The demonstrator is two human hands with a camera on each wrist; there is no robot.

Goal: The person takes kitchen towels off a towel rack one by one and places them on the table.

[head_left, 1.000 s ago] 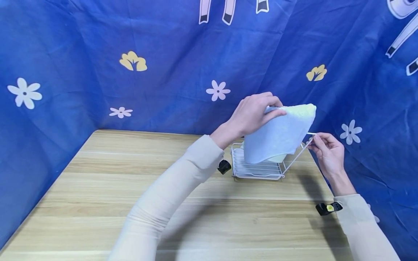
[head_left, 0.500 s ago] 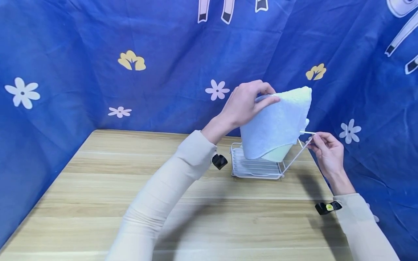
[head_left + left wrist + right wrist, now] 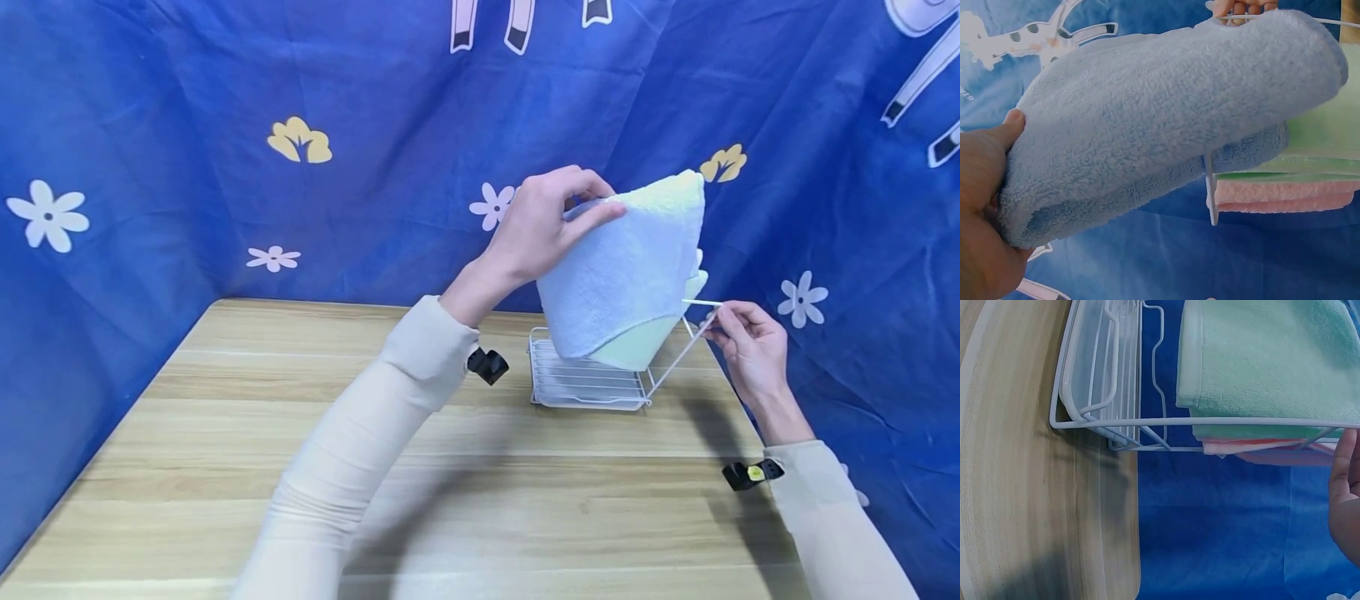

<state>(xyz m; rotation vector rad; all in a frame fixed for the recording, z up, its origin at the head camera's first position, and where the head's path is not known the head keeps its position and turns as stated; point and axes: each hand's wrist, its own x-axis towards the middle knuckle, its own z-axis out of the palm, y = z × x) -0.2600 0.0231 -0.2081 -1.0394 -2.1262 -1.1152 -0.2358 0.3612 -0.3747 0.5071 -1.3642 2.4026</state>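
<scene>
My left hand (image 3: 547, 218) grips the left edge of a folded light blue towel (image 3: 622, 275), thumb on the near side. The towel is raised in front of the upper part of a white wire rack (image 3: 588, 406). Behind it, a pale green towel (image 3: 1266, 362) hangs on the rack, with a pink towel (image 3: 1291, 197) farther back. The fingers of my right hand (image 3: 753, 354) pinch the rack's upper right corner. In the left wrist view, a white rod end (image 3: 1212, 194) sticks out below the blue towel. The blue towel hides much of the rack's upper bars.
A pale tray (image 3: 1079, 381) lies in the rack's base. The rack stands near the back right of a wooden table (image 3: 300, 450). A blue patterned curtain (image 3: 390, 167) hangs close behind and to the right.
My left hand has moved up and a little left with the blue towel, so more of the green towel shows below it. The right hand stays at the rack's corner.
</scene>
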